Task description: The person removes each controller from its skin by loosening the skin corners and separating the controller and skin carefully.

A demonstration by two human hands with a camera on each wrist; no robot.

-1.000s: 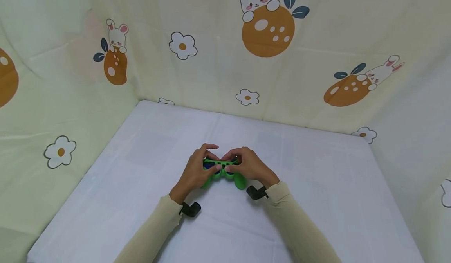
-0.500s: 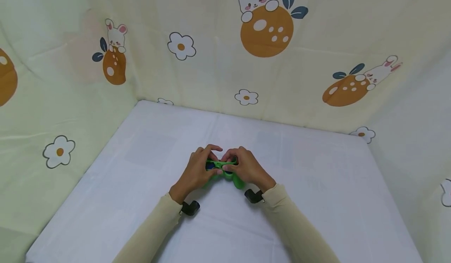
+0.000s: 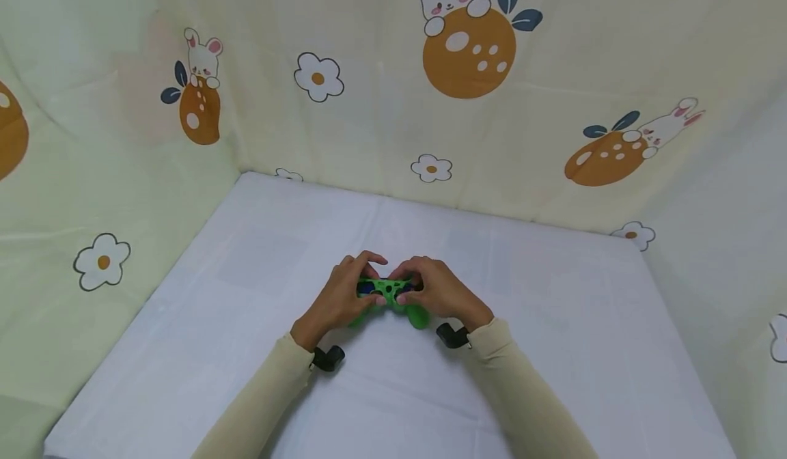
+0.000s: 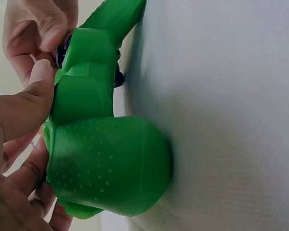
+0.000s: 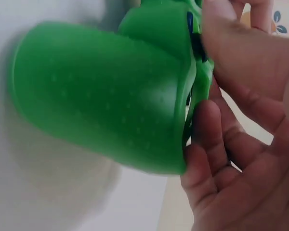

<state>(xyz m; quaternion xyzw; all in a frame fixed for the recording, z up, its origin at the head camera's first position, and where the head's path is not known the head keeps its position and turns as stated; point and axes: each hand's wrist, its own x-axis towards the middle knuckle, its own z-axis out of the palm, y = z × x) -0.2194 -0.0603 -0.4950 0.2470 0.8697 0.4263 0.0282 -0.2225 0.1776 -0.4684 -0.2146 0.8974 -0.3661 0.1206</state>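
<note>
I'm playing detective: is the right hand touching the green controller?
Touching: the right wrist view shows the right hand, its fingertips against the controller.

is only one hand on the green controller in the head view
No, the left hand and the right hand both hold the green controller, one on each side.

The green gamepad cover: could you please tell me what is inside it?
Inside the green gamepad cover, dark blue gamepad parts show through its openings; the rest is hidden by it, the left hand and right hand.
</note>
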